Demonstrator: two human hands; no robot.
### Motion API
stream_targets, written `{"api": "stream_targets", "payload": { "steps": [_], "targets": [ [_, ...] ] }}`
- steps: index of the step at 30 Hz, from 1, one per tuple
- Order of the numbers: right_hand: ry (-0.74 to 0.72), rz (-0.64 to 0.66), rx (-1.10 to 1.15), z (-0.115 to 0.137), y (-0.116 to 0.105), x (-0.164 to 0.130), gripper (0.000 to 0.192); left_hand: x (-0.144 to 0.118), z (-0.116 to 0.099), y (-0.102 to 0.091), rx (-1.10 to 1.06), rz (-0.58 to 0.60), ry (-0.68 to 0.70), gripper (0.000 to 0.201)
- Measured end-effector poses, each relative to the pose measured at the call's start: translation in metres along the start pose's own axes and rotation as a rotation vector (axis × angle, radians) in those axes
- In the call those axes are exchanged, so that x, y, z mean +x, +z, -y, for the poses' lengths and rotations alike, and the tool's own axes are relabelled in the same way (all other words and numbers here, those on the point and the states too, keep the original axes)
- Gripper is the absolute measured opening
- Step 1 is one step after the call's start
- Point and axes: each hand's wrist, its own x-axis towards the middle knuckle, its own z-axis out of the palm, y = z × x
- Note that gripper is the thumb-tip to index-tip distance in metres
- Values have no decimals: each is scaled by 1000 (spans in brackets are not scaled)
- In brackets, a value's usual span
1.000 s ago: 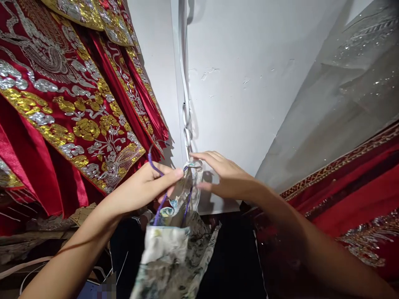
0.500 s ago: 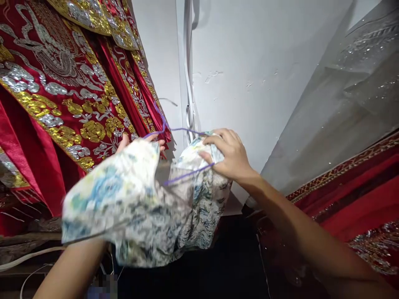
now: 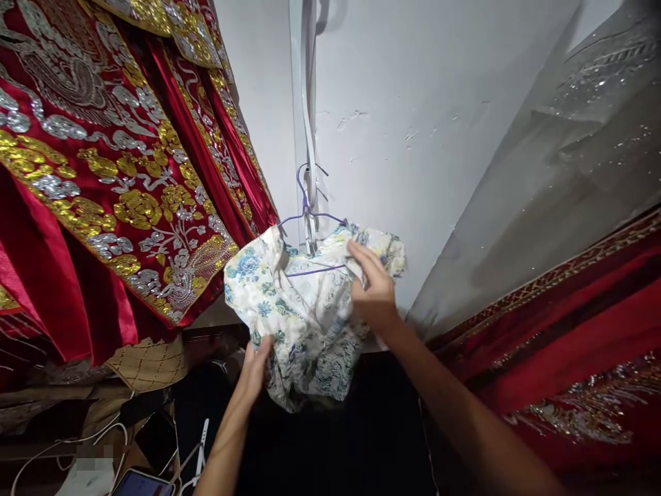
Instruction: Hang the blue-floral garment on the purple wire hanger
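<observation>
A white short-sleeved blouse [image 3: 266, 296] with blue, green and yellow flowers hangs on a thin purple wire hanger [image 3: 306, 209]. The hanger's hook is up against a white strip on the wall; whether it is hooked there I cannot tell. At the right side of the neckline my right hand [image 3: 376, 289] has its thumb and fingers closed on the cloth, slightly blurred. My left hand [image 3: 254, 372] is lower down, beside the blouse's left edge, its thumb and fingers stretched upward and touching the cloth. Part of its fingers is hidden by the fabric.
Red garments with gold and silver sequins [image 3: 139, 207] hang at the left. Clear plastic [image 3: 558, 186] covers the right side above more red beaded cloth [image 3: 609, 303]. A phone [image 3: 142, 483], white cables and a tan quilted item [image 3: 147, 365] lie at lower left.
The blouse and hanger have swung upright, the hook now against the wall strip. My left hand has come out from inside the blouse to its lower side. My right hand has moved slightly down.
</observation>
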Motion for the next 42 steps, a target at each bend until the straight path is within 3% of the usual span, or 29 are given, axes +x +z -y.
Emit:
{"api": "stream_targets", "payload": {
  "steps": [3, 7, 9, 12, 14, 16, 18, 19, 23, 29, 33, 36, 39, 40, 42],
  "targets": [
    [89, -37, 349, 9, 22, -9, 61, -12, 8, 15, 59, -66, -67, 57],
    [197, -231, 685, 23, 44, -1, 48, -18, 9, 30, -82, -201, -77, 54],
    [256, -177, 870, 32, 53, -4, 44, -18, 9, 29, -163, -170, -79, 56],
    [404, 99, 1039, 41, 61, -29, 30, -19, 8, 21, -162, -99, -65, 59],
    [568, 152, 1031, 39, 61, -59, 18, -20, 6, 13, -107, -73, -59, 62],
    [724, -59, 944, 32, 61, -96, 10, -23, 7, 8, -74, -65, -73, 63],
    [860, -286, 790, 20, 63, -129, 15, -27, 10, 7, -85, -59, -110, 64],
    [921, -307, 718, 14, 64, -142, 20, -30, 12, 9, -103, -47, -134, 64],
    [1069, -33, 628, -5, 76, -162, 38, -38, 14, 24, -190, 10, -185, 67],
    [1021, 237, 610, -8, 90, -151, 42, -43, 8, 30, -212, -29, -186, 67],
    [1021, 242, 728, 2, 87, -153, 30, -39, 12, 18, -157, -87, -165, 61],
    [1042, 158, 732, 5, 81, -152, 28, -36, 18, 8, -74, -283, 10, 51],
    [1048, 154, 676, 6, 73, -149, 29, -38, 25, 8, 141, -581, 436, 46],
    [1047, 180, 653, 7, 70, -148, 29, -40, 27, 11, 229, -577, 540, 41],
    [1041, 255, 626, 10, 66, -149, 27, -46, 32, 24, 373, -362, 594, 28]
  ]
}}
